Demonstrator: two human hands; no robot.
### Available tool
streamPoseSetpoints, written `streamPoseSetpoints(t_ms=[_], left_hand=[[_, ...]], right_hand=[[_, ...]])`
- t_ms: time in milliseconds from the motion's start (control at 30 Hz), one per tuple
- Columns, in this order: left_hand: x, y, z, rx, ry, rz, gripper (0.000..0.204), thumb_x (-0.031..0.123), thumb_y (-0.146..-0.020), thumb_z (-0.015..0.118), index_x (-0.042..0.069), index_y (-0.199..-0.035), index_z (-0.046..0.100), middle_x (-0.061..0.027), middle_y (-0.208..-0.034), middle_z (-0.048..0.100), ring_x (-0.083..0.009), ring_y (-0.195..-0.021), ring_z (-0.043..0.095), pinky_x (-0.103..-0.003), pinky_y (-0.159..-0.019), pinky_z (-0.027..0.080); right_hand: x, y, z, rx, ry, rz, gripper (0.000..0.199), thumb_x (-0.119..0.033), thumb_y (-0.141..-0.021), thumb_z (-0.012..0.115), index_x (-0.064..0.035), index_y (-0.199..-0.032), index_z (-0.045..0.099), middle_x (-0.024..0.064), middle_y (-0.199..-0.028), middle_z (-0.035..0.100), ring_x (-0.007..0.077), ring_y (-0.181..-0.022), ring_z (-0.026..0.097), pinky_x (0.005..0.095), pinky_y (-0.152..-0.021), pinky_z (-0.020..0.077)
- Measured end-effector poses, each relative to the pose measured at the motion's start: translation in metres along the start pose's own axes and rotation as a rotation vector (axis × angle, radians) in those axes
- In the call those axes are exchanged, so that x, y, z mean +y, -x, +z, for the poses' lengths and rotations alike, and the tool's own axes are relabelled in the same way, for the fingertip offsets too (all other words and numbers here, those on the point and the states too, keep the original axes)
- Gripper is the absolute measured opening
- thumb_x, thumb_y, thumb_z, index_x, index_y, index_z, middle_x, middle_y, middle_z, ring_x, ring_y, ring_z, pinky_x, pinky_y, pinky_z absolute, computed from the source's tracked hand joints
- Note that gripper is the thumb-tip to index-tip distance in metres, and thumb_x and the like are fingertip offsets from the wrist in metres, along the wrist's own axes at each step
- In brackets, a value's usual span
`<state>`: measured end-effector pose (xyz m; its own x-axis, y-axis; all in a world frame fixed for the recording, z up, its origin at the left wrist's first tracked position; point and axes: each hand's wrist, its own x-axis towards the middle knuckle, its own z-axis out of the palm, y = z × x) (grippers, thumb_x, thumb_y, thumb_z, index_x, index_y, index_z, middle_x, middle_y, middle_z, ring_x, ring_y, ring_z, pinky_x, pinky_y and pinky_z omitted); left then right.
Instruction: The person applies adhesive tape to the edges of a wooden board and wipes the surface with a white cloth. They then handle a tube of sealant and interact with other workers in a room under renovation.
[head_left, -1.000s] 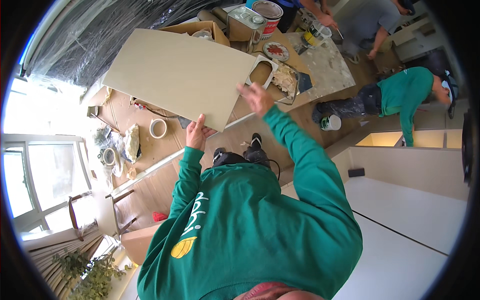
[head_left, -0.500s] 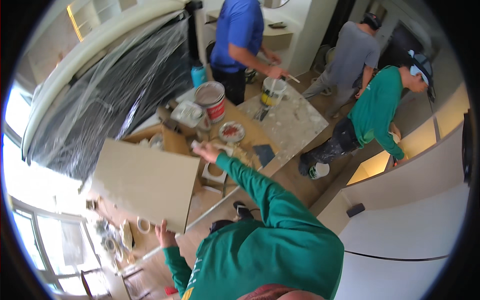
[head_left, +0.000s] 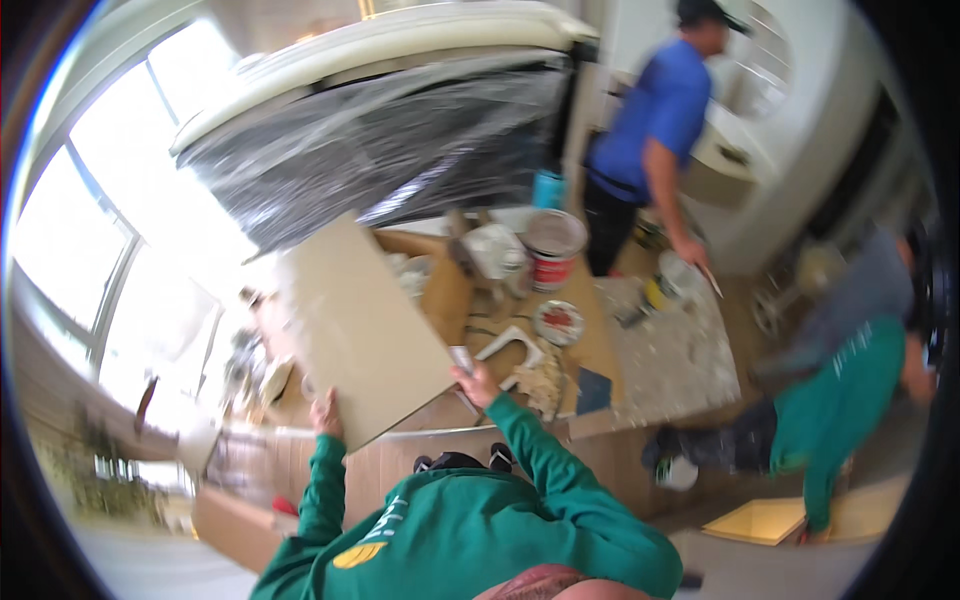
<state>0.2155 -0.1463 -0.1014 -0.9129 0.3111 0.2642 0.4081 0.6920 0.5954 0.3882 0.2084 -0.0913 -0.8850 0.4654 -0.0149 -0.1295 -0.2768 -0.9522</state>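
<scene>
A flat beige board point(head_left: 370, 330) lies tilted across the left part of the worktable. My left hand point(head_left: 327, 416) grips its near left edge, fingers closed around it. Beside the board's right corner, my right hand point(head_left: 480, 384) is closed on a small whitish block point(head_left: 460, 359); its exact kind is too blurred to tell. Partly behind the board stands an open cardboard box point(head_left: 447, 290) with pale, wrapped contents. To the right of my right hand lies a white cut-out piece point(head_left: 528, 352) on the table.
A paint bucket point(head_left: 552, 270), a round lid with red smears point(head_left: 558, 323) and a dark square sheet point(head_left: 594, 391) sit on the table. A splattered board point(head_left: 675, 360) adjoins it. Plastic-wrapped furniture point(head_left: 380, 140) stands behind. Co-workers in a blue shirt point(head_left: 655, 110) and a green shirt point(head_left: 840, 395) are at right.
The whole view has swung, so the table and co-workers sit farther right. My right hand has come in from beyond the board to its right corner. My left hand still grips the board.
</scene>
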Motion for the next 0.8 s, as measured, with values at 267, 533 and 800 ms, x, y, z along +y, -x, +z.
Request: streamPoseSetpoints(t_ms=[267,533,800], left_hand=[[0.115,-0.022,-0.009,0.259,0.144,-0.187,0.069,0.031,-0.083,0.074,-0.003,-0.135,0.044,-0.0256,-0.134,0.049,-0.0378,-0.128,0.046,-0.042,-0.106,0.039],[0.227,-0.056,0.011,-0.205,0.230,0.525,0.052,0.013,-0.085,0.069,0.006,-0.133,0.052,-0.0178,-0.141,0.048,-0.0393,-0.135,0.039,-0.048,-0.111,0.033],[0.267,-0.112,0.115,-0.314,0.063,0.830,0.035,0.030,-0.090,0.063,0.008,-0.117,0.066,-0.0152,-0.134,0.056,-0.0357,-0.135,0.042,-0.048,-0.115,0.026]], right_hand=[[-0.023,0.025,-0.022,0.297,-0.100,0.282,0.040,-0.047,-0.096,0.056,-0.0089,-0.098,0.064,-0.0031,-0.070,0.057,0.0078,-0.053,0.051,0.0221,-0.045,0.0359],[-0.010,0.057,-0.018,0.619,-0.159,0.098,0.045,-0.043,-0.100,0.051,-0.0036,-0.120,0.058,0.0055,-0.107,0.064,0.0165,-0.091,0.067,0.0305,-0.057,0.0566],[-0.025,0.050,0.025,0.676,-0.163,-0.003,0.038,-0.032,-0.101,0.051,-0.0041,-0.127,0.054,0.0023,-0.099,0.057,0.0146,-0.086,0.064,0.0283,-0.059,0.0577]])
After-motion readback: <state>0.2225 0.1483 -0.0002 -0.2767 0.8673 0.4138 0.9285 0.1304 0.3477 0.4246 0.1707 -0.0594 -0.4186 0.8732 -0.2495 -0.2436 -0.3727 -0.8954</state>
